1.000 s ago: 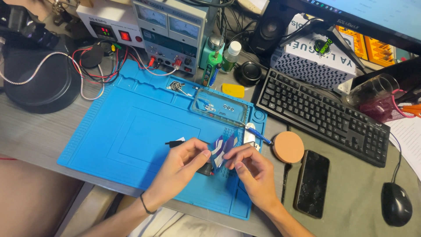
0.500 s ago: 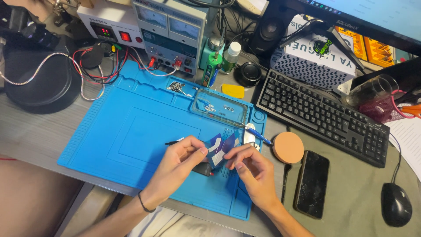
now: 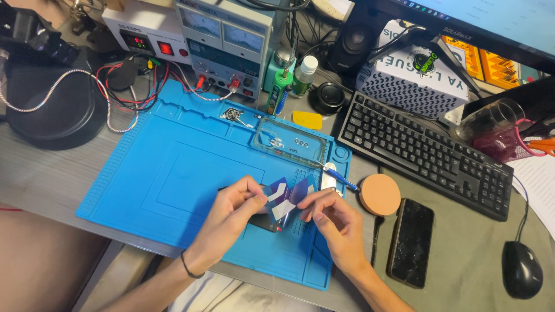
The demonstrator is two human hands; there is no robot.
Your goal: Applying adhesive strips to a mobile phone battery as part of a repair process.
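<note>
My left hand (image 3: 231,215) and my right hand (image 3: 335,222) meet over the near right part of a blue work mat (image 3: 167,173). Both pinch a thin blue, purple and white plastic card (image 3: 284,198), which is bent into a shallow V between them. Under the card lies a small dark flat device (image 3: 263,222), mostly hidden by my fingers. A blue-handled screwdriver (image 3: 338,175) rests on the mat just beyond my right hand.
A clear phone case (image 3: 292,143) with small screws lies on the mat's far right. A round orange pad (image 3: 380,195) and a black phone (image 3: 411,242) sit right of the mat. Keyboard (image 3: 422,153), mouse (image 3: 522,268), power supply (image 3: 228,37) and red and black leads (image 3: 144,86) ring the area.
The card has flexed more between my fingers and my hands have shifted slightly over the dark device. Nothing else on the desk has moved.
</note>
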